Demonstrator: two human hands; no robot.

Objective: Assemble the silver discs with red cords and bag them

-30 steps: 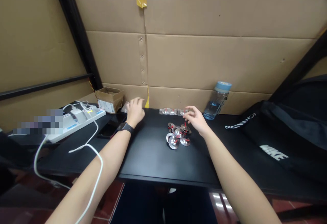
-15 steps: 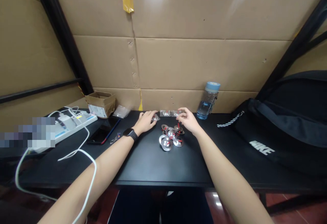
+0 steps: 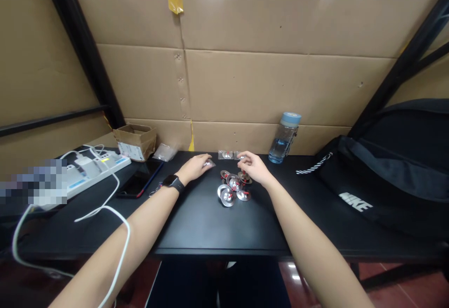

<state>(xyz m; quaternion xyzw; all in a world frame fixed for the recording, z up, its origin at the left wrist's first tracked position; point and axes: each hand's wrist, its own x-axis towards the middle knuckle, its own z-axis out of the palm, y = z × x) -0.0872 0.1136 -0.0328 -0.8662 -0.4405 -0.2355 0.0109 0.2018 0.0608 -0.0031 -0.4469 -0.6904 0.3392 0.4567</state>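
My left hand point(image 3: 194, 168) rests on the black table with its fingers curled over a small clear packet point(image 3: 209, 163) with something shiny in it. A dark watch is on that wrist. My right hand point(image 3: 256, 168) hovers at the far right of a pile of silver finger cymbals point(image 3: 228, 197) with red straps. Its thumb and fingers are bent toward each other; what lies between them is hidden. Behind the pile lies a clear packet with a cymbal point(image 3: 226, 155), and a second packet point(image 3: 236, 155) is partly covered by my right fingers.
A water bottle point(image 3: 283, 139) and a black backpack point(image 3: 382, 181) stand on the right. To the left are a small cardboard box point(image 3: 136, 140), a plastic bag point(image 3: 164, 152), a phone point(image 3: 138, 181) and a power strip point(image 3: 84, 184). A white cable point(image 3: 122, 252) crosses my left forearm.
My left hand has shifted slightly left with the packet at its fingertips. My right hand has come down a little toward the cymbals. The view has moved slightly.
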